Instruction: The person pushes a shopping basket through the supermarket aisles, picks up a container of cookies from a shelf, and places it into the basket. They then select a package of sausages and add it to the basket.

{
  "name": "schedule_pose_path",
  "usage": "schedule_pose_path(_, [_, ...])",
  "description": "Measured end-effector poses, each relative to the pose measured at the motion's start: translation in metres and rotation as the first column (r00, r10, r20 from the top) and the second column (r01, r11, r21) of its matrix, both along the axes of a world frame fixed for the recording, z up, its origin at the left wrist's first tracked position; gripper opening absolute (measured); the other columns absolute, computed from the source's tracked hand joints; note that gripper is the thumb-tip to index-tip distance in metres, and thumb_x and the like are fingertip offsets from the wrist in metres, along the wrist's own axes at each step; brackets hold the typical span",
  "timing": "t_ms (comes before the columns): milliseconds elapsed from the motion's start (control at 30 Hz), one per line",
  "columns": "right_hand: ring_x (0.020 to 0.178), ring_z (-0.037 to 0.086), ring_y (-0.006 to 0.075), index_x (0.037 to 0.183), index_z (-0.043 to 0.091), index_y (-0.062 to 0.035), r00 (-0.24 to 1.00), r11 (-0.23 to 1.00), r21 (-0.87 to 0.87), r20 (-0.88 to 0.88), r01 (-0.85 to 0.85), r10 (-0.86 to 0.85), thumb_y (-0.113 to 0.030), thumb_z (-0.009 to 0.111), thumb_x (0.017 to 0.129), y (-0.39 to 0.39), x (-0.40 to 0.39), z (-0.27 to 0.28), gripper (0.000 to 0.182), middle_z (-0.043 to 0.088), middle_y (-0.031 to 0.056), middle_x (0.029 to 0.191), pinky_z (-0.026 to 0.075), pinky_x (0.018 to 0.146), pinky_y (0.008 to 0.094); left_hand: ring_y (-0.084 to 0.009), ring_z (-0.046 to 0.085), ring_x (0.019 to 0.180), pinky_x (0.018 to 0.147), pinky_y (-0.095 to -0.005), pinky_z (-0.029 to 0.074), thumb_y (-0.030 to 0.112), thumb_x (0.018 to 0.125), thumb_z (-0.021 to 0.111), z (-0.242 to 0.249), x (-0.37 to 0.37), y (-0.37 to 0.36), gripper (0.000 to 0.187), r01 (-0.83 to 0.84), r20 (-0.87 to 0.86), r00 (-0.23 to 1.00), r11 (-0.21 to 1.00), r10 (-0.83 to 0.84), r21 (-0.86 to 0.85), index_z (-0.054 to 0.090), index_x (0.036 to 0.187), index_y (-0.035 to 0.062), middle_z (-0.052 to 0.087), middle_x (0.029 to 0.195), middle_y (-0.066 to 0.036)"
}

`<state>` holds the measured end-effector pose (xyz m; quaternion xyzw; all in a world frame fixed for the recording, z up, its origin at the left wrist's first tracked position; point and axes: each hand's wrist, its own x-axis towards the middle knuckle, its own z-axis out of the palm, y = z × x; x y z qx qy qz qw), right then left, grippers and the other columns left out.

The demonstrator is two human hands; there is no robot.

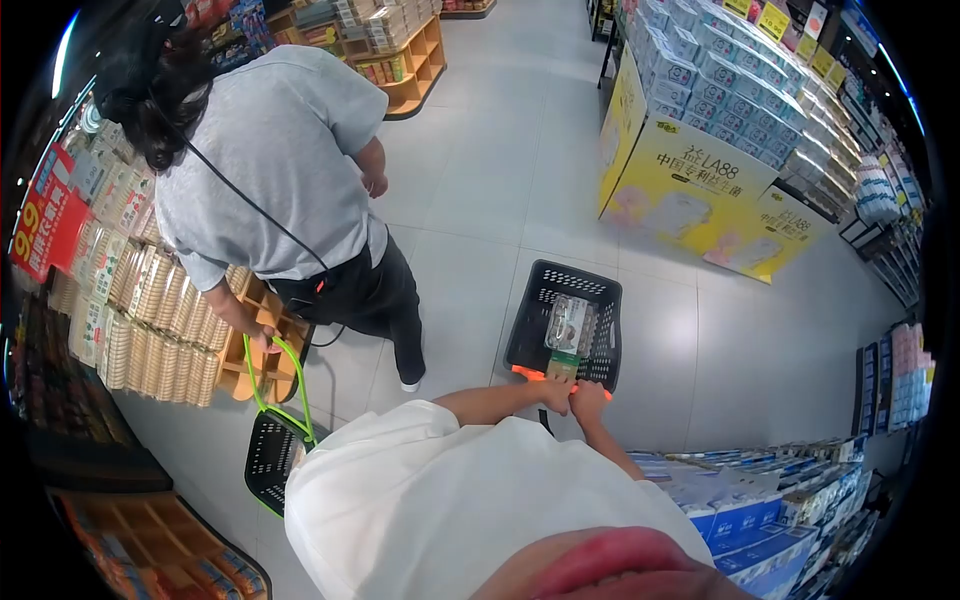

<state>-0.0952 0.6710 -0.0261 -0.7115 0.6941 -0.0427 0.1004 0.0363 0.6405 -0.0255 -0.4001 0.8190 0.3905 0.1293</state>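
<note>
Black basket | long axis pointing forward | grip: left hand and right hand (adjacent) clasping orange handle

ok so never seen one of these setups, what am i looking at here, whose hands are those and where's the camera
There's no machine here: it's a person using their bare hands. The one picture comes from a camera worn on their head, looking forward and down, so their white top fills the bottom. Their left hand and right hand grip the orange handle of a black basket. Inside it lies a clear pack; its contents are hard to make out. The pale tiled floor is that of a shop. At left, another person in a grey T-shirt holds a second basket by its green handle.
</note>
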Motion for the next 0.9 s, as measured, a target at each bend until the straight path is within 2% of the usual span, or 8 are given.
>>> schedule_pose_path(67, [0.081,0.062,0.0305,0.079,0.071,-0.0115,1.000,1.000,0.014,0.004,0.000,0.000,-0.023,0.062,0.075,-0.029,0.000,-0.001,0.015,0.068,0.0110,0.078,0.050,0.071,0.0429,-0.0401,0.024,0.136,0.112,-0.0491,0.018,0.038,0.065,0.074,0.004,0.001,-0.027,0.100,-0.028,0.007,1.000,0.999,0.027,0.039,0.027,0.144,-0.0004,0.033,0.144,-0.023])
schedule_pose_path(367, [0.082,0.068,0.0297,0.087,0.071,-0.0093,0.990,0.984,0.150,-0.083,-0.098,0.111,-0.027,0.060,0.081,-0.143,-0.008,0.020,0.022,0.070,0.0141,0.085,0.053,0.071,0.0444,-0.0382,0.026,0.137,0.111,-0.0475,0.023,0.033,0.066,0.072,0.040,-0.003,-0.126,0.093,-0.135,0.008,0.991,0.989,0.135,0.059,0.030,0.144,0.0038,0.039,0.140,-0.021])
schedule_pose_path(467, [0.078,0.069,0.0292,0.090,0.070,-0.0070,0.976,0.954,0.230,-0.061,-0.193,0.211,-0.030,0.060,0.082,-0.190,-0.011,0.006,0.026,0.070,0.0148,0.085,0.054,0.068,0.0439,-0.0371,0.028,0.135,0.110,-0.0466,0.024,0.033,0.066,0.074,-0.011,-0.010,-0.162,0.092,-0.227,-0.026,0.973,0.973,0.228,0.049,0.031,0.143,0.0053,0.040,0.140,-0.020])
schedule_pose_path(567, [0.075,0.070,0.0294,0.094,0.069,-0.0056,0.964,0.879,0.400,0.046,-0.260,0.264,-0.034,0.060,0.084,-0.239,-0.021,-0.022,0.031,0.070,0.0154,0.088,0.055,0.064,0.0421,-0.0382,0.036,0.122,0.104,-0.0467,0.033,0.022,0.069,0.067,0.028,-0.003,-0.188,0.075,-0.272,0.036,0.962,0.962,0.271,0.020,0.039,0.137,0.0078,0.041,0.135,-0.017])
schedule_pose_path(600, [0.070,0.070,0.0304,0.097,0.068,-0.0044,0.976,0.795,0.569,0.065,-0.209,0.210,-0.036,0.060,0.085,-0.250,-0.009,0.022,0.035,0.070,0.0166,0.092,0.056,0.062,0.0390,-0.0378,0.037,0.121,0.103,-0.0470,0.035,0.021,0.070,0.067,0.026,-0.001,-0.196,0.072,-0.280,0.030,0.959,0.960,0.280,-0.022,0.041,0.136,0.0091,0.042,0.133,-0.016])
schedule_pose_path(700, [0.079,0.070,0.0300,0.100,0.069,-0.0034,0.916,0.698,0.628,0.062,-0.343,0.395,-0.040,0.061,0.084,-0.285,-0.015,0.026,0.041,0.069,0.0192,0.098,0.056,0.070,0.0394,-0.0365,0.039,0.118,0.099,-0.0482,0.039,0.018,0.071,0.066,0.016,-0.008,-0.213,0.065,-0.324,0.025,0.944,0.939,0.329,-0.114,0.045,0.133,0.0129,0.043,0.130,-0.015])
schedule_pose_path(800, [0.089,0.068,0.0329,0.105,0.065,-0.0071,0.757,0.707,0.478,-0.123,-0.522,0.642,-0.032,0.058,0.085,-0.297,-0.018,0.027,0.033,0.069,0.0178,0.090,0.053,0.076,0.0454,-0.0357,0.040,0.118,0.093,-0.0504,0.043,0.017,0.072,0.067,0.020,-0.013,-0.215,0.060,-0.469,0.044,0.877,0.872,0.479,-0.141,0.048,0.129,0.0157,0.043,0.128,-0.014])
schedule_pose_path(900, [0.089,0.067,0.0364,0.099,0.065,-0.0062,0.731,0.712,0.352,-0.101,-0.608,0.675,-0.033,0.060,0.084,-0.293,-0.016,0.048,0.031,0.069,0.0187,0.090,0.053,0.075,0.0477,-0.0349,0.041,0.117,0.088,-0.0515,0.045,0.016,0.072,0.067,0.034,-0.016,-0.214,0.054,-0.556,0.066,0.812,0.802,0.581,-0.219,0.050,0.123,0.0162,0.043,0.125,-0.012])
